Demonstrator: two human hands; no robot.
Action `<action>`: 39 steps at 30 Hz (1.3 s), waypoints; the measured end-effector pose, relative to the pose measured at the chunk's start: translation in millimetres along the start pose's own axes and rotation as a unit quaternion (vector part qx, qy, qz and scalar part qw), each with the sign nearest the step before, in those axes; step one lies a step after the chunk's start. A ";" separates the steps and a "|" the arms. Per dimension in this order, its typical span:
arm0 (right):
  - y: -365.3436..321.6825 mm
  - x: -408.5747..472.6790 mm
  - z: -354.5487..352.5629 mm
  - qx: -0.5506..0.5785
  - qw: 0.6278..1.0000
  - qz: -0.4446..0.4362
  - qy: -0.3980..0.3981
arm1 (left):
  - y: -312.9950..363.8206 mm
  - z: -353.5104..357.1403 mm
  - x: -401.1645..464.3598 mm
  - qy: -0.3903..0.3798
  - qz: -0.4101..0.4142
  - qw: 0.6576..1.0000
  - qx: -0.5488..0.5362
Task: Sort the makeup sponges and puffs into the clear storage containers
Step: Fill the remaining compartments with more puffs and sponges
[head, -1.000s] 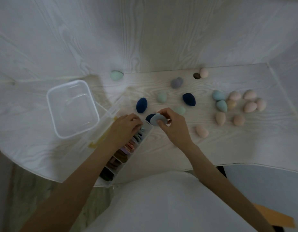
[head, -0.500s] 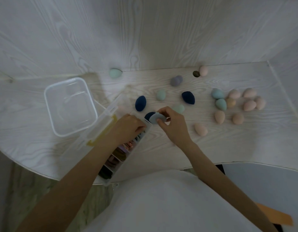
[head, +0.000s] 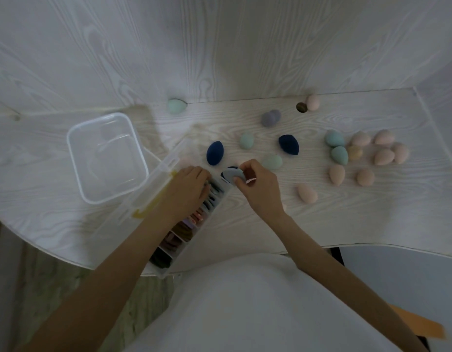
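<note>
A long clear divided box point(head: 221, 199) with a yellow latch lies open, its compartments holding several flat puffs in pink, brown and blue. My left hand point(head: 187, 189) rests on the puffs at the box's far end, fingers curled into them. My right hand point(head: 258, 186) pinches a round grey-blue puff point(head: 232, 174) just above that end, over a dark blue sponge mostly hidden behind it. Egg-shaped sponges lie scattered on the table: navy ones point(head: 214, 153) point(head: 289, 144), mint ones point(head: 272, 161) point(head: 246, 140), and a pink cluster point(head: 383, 156) at the right.
An empty clear square tub point(head: 75, 153) sits at the left of the white table point(head: 346, 212). A mint sponge point(head: 176, 105) lies against the back wall, a grey one point(head: 270, 118) further right. A cable hole point(head: 301, 107) is near a pink sponge point(head: 313, 102).
My right hand has kept the grey-blue puff at the box's far end, turning it slightly. My left hand has stayed on the puffs in the box.
</note>
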State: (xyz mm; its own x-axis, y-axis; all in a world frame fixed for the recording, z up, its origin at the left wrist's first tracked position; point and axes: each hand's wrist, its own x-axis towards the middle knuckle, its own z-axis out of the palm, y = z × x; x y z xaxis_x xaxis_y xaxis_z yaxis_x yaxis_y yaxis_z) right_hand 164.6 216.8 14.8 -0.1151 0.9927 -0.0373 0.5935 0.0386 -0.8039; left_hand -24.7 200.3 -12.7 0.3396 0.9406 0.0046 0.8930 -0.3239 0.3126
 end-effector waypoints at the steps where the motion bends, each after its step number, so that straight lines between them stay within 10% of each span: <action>1: 0.2 -0.2 1.0 0.000 1.000 0.000 0.001 | 0.7 -0.8 1.1 -0.012 0.016 0.999 0.029; 15: 5.5 2.6 4.2 0.017 1.000 0.018 -0.003 | 6.5 -20.4 52.2 -0.205 0.003 0.972 0.116; 39: 11.4 10.5 6.0 0.038 0.999 0.019 -0.016 | -6.6 -4.9 17.6 -0.021 0.157 0.987 0.015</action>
State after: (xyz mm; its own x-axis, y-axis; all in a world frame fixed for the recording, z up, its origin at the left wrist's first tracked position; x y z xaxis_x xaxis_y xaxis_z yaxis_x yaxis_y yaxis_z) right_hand 165.4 227.0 1.7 -0.1204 0.9890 -0.0863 0.5361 -0.0084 -0.8441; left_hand -26.1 219.4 -9.9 0.6132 0.7879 0.0568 0.7493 -0.6030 0.2737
